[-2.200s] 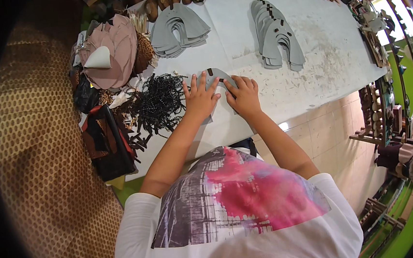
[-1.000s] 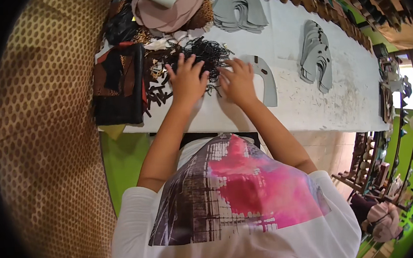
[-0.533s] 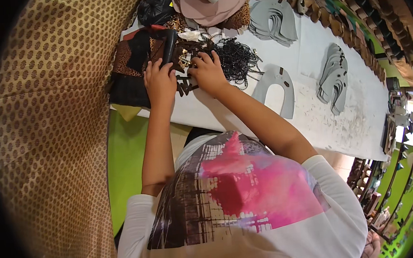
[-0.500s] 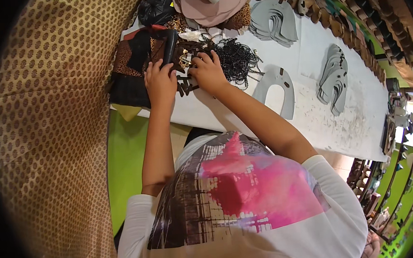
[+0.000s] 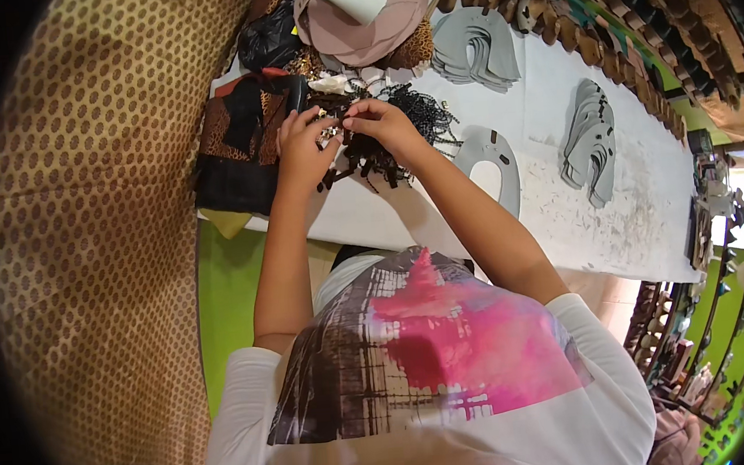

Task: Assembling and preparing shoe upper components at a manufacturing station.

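Note:
My left hand (image 5: 303,150) is over the heap of small dark strips and gold-coloured pieces (image 5: 325,114), its thumb and index finger apart and pointing to the right. Close beside it, my right hand (image 5: 388,131) brings thumb and index fingertips together on a small dark piece, too small to name. Under and behind the right hand spreads a tangle of black beaded strands (image 5: 424,110). Left of my left hand lie black and leopard-print material pieces (image 5: 228,126).
Grey U-shaped cutouts lie on the white table (image 5: 555,227): a stack (image 5: 473,50), one near my right forearm (image 5: 507,169), and a fanned pile (image 5: 590,141). Pinkish cutouts (image 5: 357,37) bear a white cone (image 5: 354,5). Brown shoe-shaped blocks (image 5: 557,27) line the far edge. A patterned curtain (image 5: 111,253) hangs left.
My right hand has lifted from the heap, its thumb and index fingertips now together. My left hand has turned toward it and left the black material's edge.

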{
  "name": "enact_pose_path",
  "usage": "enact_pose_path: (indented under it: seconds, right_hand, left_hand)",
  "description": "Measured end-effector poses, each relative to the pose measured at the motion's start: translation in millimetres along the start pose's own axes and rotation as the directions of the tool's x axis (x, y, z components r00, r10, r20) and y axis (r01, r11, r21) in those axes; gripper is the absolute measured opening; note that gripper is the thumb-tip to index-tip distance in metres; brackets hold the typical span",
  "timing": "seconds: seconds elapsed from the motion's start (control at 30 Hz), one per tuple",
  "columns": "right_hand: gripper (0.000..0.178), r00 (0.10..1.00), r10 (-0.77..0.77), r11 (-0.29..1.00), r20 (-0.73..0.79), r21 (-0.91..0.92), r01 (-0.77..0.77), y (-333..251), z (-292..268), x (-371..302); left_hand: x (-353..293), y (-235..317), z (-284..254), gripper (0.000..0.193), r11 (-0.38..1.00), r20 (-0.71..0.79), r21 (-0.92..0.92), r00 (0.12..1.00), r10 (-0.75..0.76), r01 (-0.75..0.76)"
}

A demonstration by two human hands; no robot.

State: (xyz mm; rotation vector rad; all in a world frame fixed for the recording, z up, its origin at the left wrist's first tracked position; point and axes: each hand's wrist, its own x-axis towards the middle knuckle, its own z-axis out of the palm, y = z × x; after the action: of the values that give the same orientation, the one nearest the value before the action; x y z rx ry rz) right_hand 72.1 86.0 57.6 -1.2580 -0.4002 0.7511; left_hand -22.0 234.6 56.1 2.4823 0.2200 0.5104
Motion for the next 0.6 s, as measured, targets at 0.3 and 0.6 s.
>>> enact_pose_path:
  seconds: [0.3, 0.6]
  right_hand:
    - [0.013, 0.991, 0.011, 0.996, -0.130, 0.094, 0.001, 5.9, -12.7, -24.7]
    - [0.017, 0.758, -0.644, 0.479, -0.101, -0.826, 0.297, -19.6, -32.2, -79.1]
  left_hand:
    - [9.3, -4.8, 25.5, 0.013, 0.989, 0.022, -0.146, 0.999, -0.025, 0.028]
    - [29.6, 54.8, 41.9, 0.021, 0.891, 0.322, -0.427, 0.947, -0.009, 0.154]
